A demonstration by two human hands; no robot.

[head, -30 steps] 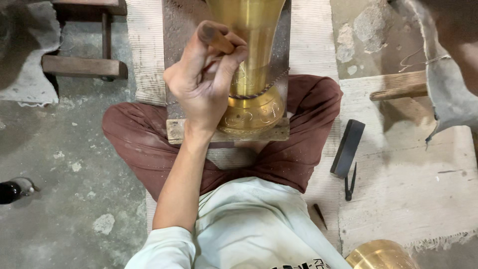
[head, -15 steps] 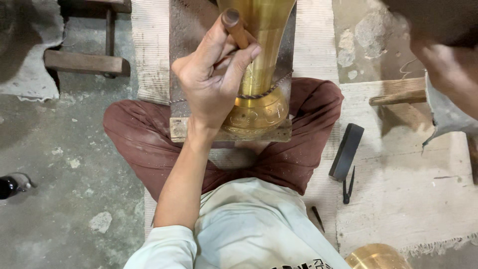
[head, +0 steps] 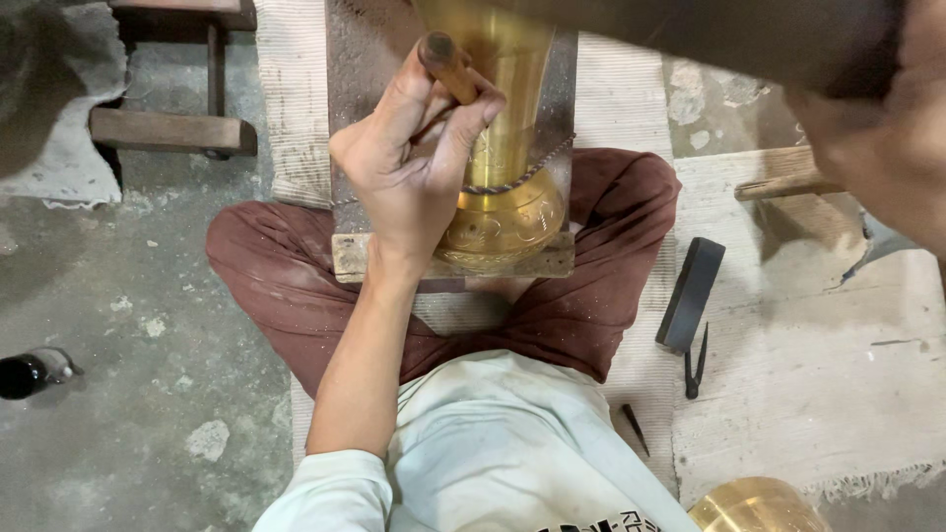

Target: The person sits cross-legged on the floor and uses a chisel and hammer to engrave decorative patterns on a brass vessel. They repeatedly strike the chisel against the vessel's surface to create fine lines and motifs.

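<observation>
While our left hand (head: 414, 182) sets the punch (head: 448, 67) on the brass vase (head: 503, 197) | fingers pinching it (for steadiness) | right hand (head: 877, 128) blurred, grip unclear.

Concrete floor (head: 128, 394) and woven mat (head: 847, 394)
On the mat at 3 o'clock lie a dark flat bar (head: 692, 294) and small pincers (head: 696, 363); a dark bottle (head: 32, 372) at 9.

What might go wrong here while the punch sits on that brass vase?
The left hand pinches a short punch against the brass vase; a missed blow could hit the fingers. The vase is round, held only by a twisted cord on the wooden board, so it may roll.
</observation>
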